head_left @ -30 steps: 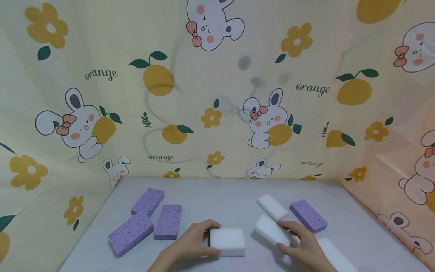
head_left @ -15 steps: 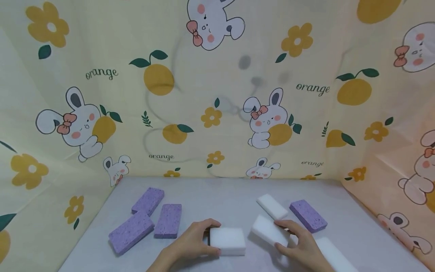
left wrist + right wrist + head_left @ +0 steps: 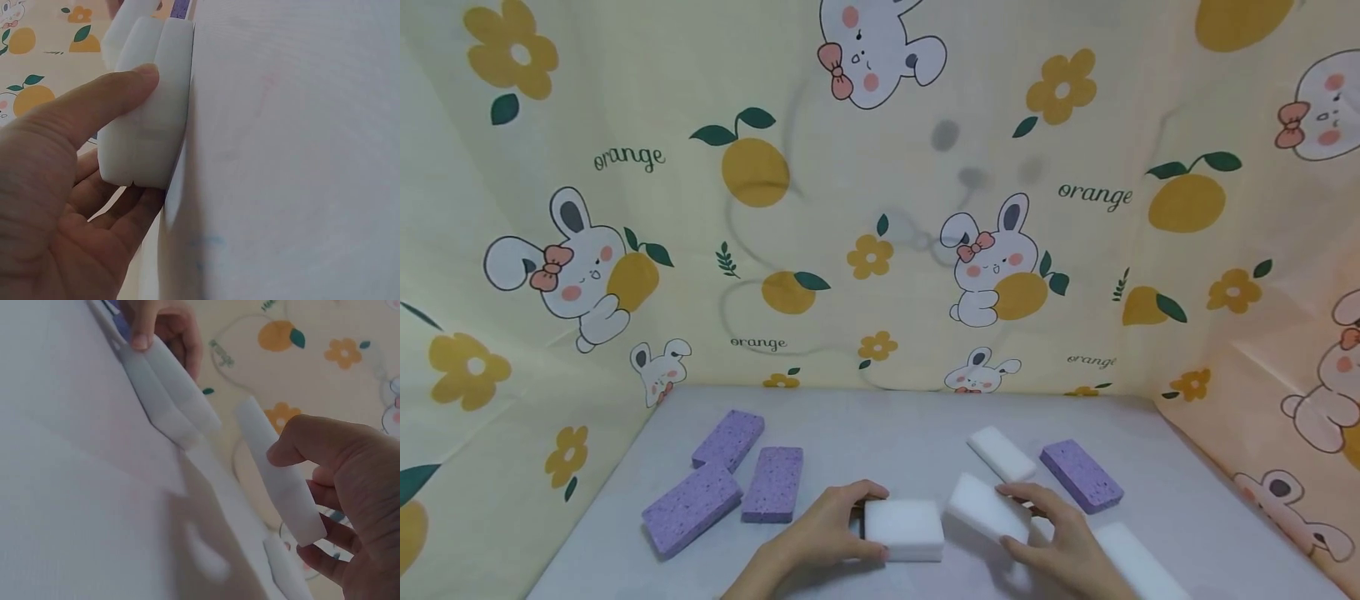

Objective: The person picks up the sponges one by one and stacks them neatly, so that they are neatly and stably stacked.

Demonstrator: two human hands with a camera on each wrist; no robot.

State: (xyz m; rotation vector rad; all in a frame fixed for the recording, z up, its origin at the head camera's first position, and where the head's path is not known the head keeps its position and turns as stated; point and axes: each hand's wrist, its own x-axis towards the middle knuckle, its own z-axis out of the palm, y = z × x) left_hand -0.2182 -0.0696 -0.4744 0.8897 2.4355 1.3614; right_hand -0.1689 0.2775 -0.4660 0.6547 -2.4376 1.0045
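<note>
Two white sponges lie stacked flat on the table, front and centre. My left hand grips the stack at its left end, thumb along the near side and fingers at the far side; the seam between the layers shows in the left wrist view. Just right of it, my right hand pinches another white sponge between thumb and fingers. This sponge is raised off the table and tilted, its left corner close to the stack's right end, with a gap between them in the right wrist view.
Three purple speckled sponges lie at the left, two of them overlapping. Behind the right hand are a white sponge and a purple sponge. Another white piece lies partly behind the right forearm. A patterned curtain encloses the table.
My right hand has moved slightly left, bringing its white sponge nearer the stack. The left hand keeps its grip in nearly the same place. The head view has shifted a little.
</note>
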